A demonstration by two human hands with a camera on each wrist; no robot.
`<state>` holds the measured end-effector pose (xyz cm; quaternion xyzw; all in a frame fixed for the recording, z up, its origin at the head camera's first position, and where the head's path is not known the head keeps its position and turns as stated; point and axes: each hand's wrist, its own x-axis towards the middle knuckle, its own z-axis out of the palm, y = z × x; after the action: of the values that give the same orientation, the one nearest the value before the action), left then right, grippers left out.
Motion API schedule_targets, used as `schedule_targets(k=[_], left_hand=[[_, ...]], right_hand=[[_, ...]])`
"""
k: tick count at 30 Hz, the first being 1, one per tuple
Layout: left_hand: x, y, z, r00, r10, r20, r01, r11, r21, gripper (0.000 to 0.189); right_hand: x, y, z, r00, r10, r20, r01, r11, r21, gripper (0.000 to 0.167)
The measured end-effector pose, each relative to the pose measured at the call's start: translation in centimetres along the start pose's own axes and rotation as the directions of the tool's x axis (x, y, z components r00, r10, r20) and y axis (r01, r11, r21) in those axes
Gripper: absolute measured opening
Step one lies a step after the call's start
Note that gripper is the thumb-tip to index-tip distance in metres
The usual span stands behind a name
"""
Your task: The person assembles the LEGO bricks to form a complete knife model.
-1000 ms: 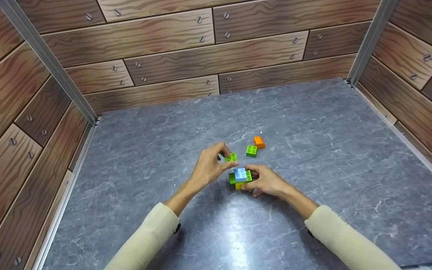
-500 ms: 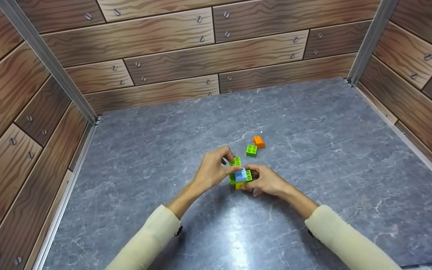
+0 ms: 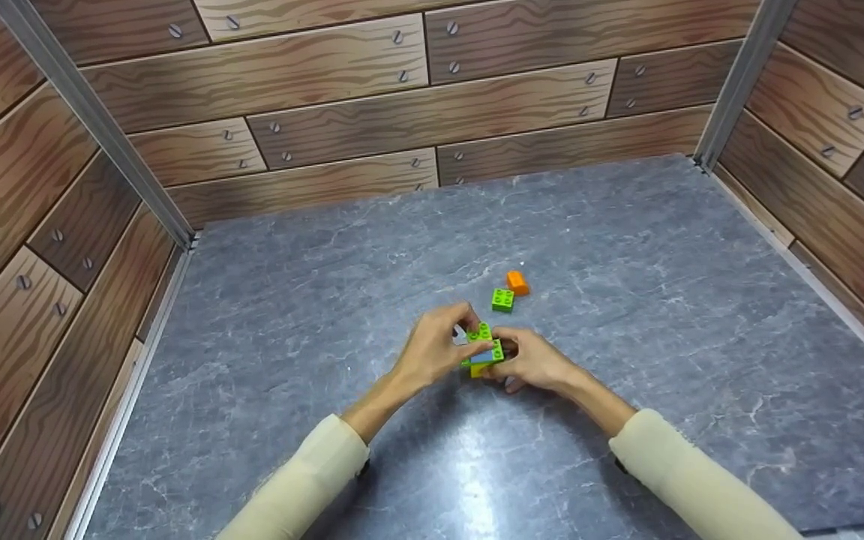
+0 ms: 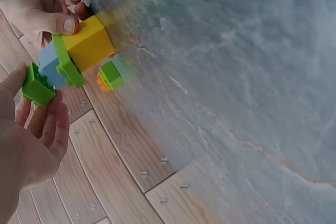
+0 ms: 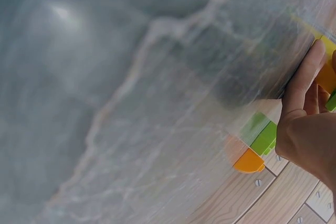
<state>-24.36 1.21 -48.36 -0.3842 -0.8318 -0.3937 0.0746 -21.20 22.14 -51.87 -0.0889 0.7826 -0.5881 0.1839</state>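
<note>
My left hand [image 3: 432, 346] pinches a small green toy brick [image 4: 38, 85] between thumb and fingers. That brick is right at the studs of a light blue brick [image 4: 51, 66], which it partly covers in the head view. Under the light blue brick comes a wider, thin green brick [image 4: 67, 62], and below that a yellow block [image 4: 90, 43]; these three form one stack. My right hand [image 3: 538, 361] grips the stack from its right side, thumb on the yellow block in the left wrist view. Most of the stack is cut off in the right wrist view.
Just beyond the hands, a loose green brick [image 3: 503, 301] lies on the grey marbled tabletop [image 3: 312, 300]. Beside it is an orange brick with a rounded top [image 3: 517, 283]. Wood-patterned walls [image 3: 342, 142] enclose the back and both sides.
My left hand has moved right and toward the person, bringing the green brick from beyond the stack to over the light blue brick. The right hand has kept its place on the stack.
</note>
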Motion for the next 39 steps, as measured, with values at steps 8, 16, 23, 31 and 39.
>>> schedule_targets(k=[8,16,23,31,39], left_hand=[[-0.22,-0.12,0.41,1.000,0.016,-0.006,-0.015,0.999,0.033,0.030],[-0.36,-0.14,0.50,1.000,0.001,-0.006,0.000,1.000,0.014,0.039],[-0.71,-0.60,0.47,1.000,0.002,0.025,-0.001,1.000,-0.025,0.035],[-0.88,-0.69,0.33,0.999,-0.018,0.042,0.020,0.998,-0.054,0.030],[-0.81,-0.58,0.25,0.998,-0.026,0.059,0.029,0.998,-0.061,0.030]], right_hand=[[-0.14,-0.19,0.02,1.000,-0.002,-0.002,0.002,1.000,-0.021,0.052],[-0.16,-0.12,0.11,1.000,-0.004,-0.018,0.003,1.000,-0.020,0.052],[-0.03,0.06,0.20,0.999,-0.042,-0.015,0.042,0.999,0.000,0.049],[0.01,-0.02,0.14,1.000,-0.019,-0.010,0.019,1.000,-0.015,0.052],[-0.02,-0.04,0.07,1.000,-0.015,-0.003,0.015,1.000,-0.012,0.055]])
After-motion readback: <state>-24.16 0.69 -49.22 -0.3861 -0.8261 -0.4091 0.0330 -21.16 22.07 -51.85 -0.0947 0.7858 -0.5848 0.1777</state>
